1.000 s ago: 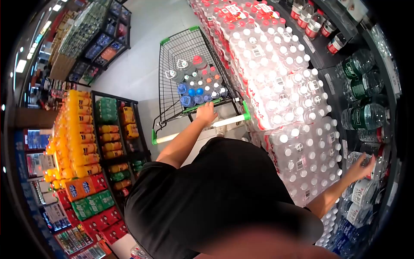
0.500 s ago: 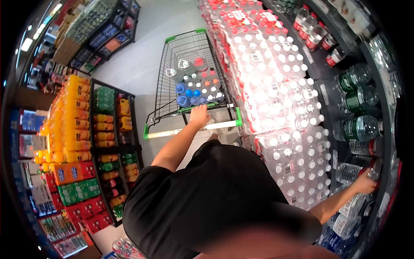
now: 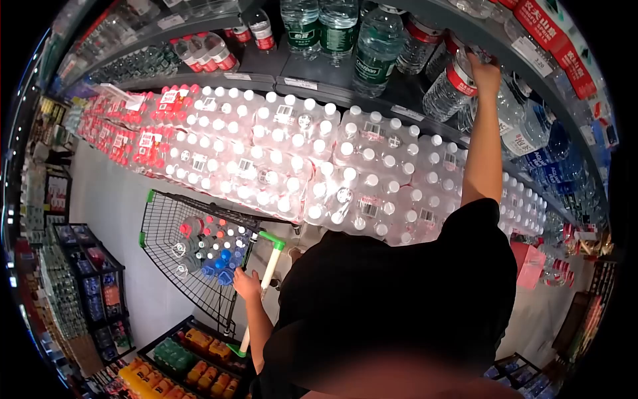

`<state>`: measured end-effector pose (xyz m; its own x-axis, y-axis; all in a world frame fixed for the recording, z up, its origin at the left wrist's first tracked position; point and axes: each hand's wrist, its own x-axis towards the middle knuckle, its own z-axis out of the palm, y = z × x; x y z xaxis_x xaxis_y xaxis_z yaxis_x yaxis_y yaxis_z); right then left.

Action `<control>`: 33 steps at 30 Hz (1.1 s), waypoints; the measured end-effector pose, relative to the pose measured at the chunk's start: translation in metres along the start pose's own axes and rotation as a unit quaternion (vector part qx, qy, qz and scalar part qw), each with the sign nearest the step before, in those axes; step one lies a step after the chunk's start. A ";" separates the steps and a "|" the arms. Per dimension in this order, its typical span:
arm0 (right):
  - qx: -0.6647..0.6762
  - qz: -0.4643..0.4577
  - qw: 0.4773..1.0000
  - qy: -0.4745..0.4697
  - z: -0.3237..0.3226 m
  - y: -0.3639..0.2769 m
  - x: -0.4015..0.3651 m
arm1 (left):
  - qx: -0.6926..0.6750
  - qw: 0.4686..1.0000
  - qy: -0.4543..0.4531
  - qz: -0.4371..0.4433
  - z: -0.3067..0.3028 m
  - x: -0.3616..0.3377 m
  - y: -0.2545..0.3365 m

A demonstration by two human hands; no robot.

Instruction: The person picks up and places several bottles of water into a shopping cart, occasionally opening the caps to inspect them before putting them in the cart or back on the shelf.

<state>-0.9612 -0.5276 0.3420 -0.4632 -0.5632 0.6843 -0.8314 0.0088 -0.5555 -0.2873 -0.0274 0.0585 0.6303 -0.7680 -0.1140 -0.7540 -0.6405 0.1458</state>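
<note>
My right hand (image 3: 486,74) is closed at the top end of a large clear water bottle (image 3: 446,94) with a red-and-white label, which tilts at the shelf's edge. Its cap end is hidden by my fingers. At the rear of the shopping cart (image 3: 199,292), my left hand (image 3: 247,284) lies just past the pale handle bar (image 3: 271,267), fingers and thumb apart. Inside the cart stand several bottles, among them blue-capped ones (image 3: 224,259) and a large red-capped one (image 3: 191,226).
Shrink-wrapped packs of white-capped bottles (image 3: 279,176) form a long stack between me and the shelf (image 3: 312,70). Large green-labelled bottles (image 3: 377,53) stand beside the red-labelled ones. Racks of orange drinks (image 3: 206,349) are on the cart's other side.
The view has turned right toward the shelf. My right hand has risen along the shelf and now grips the red-labelled bottle at its front. My left hand stays at the cart's rear.
</note>
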 end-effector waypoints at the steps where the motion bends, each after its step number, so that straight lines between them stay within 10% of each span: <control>1: 0.032 0.001 0.999 -0.008 -0.004 -0.006 0.001 | 0.001 1.000 -0.015 -0.007 0.000 -0.001 -0.001; 33: 0.007 0.050 0.999 -0.017 -0.003 -0.001 -0.009 | 0.028 0.999 -0.031 0.027 0.006 -0.030 0.006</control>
<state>-0.9575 -0.5201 0.3382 -0.5335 -0.5877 0.6083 -0.7766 0.0553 -0.6276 -0.3119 -0.0084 0.0573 0.5768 -0.7992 -0.1690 -0.7969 -0.5960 0.0986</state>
